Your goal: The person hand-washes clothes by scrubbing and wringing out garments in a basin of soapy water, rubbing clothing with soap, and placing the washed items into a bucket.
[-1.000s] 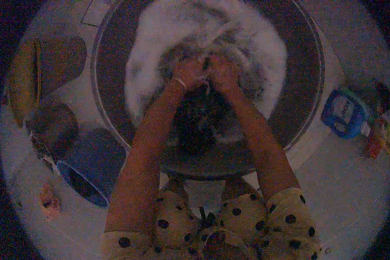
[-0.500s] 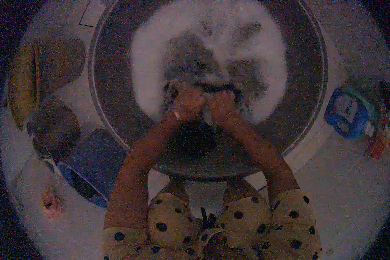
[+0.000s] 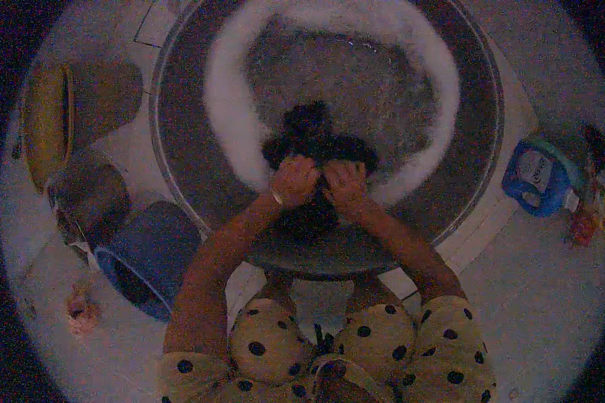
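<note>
In front of me is a wide, round, dark tub holding water with a ring of white foam. My left hand and my right hand are side by side near its close edge, both closed on a wet, dark cloth. Part of the cloth bunches up beyond my knuckles, and a darker part hangs below between my wrists. The dim light hides its exact kind.
To the left lie a yellow tub, a rounded metal pot and a tipped blue bucket. A crumpled pinkish thing rests on the tiled floor. At the right is a blue plastic bottle, with a red item close by.
Both hands have come slightly toward me, and more of the dark cloth shows beyond them. The foam has parted into a wide patch of dark water.
</note>
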Motion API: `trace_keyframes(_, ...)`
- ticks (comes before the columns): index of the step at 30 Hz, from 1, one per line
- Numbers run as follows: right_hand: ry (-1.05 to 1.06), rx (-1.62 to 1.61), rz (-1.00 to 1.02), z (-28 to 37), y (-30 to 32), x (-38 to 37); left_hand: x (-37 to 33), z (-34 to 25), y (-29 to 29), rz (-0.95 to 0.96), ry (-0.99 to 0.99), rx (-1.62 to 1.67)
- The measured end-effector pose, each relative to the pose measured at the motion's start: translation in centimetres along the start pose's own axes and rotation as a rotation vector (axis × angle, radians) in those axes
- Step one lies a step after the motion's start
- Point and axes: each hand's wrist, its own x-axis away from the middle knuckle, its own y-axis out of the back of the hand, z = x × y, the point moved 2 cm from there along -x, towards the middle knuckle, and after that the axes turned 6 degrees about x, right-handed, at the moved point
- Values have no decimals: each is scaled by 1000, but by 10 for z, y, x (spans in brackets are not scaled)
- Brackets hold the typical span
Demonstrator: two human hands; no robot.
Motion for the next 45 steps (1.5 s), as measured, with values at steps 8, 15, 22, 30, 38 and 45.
trace_keyframes(8, -182, 29, 322, -50, -3, -105, -91, 55, 7, 515, 406, 126)
trace_keyframes(15, -254, -17, -47, 1, 22, -71, -29, 39, 16, -91, 220, 100)
trace_keyframes(22, 46, 139, 516, -27, -11, -52, -39, 28, 11, 835, 129, 40)
trace_keyframes(30, -340, 123, -33, -60, 36, -108, -81, 79, 7, -8, 615, -147)
trace_keyframes(38, 73, 94, 190, -32, -5, 30, 13, -18, -52, 417, 294, -131)
trace_keyframes(45, -14, 72, 164, -73, 4, -69, -60, 50, -30, 104, 556, 10)
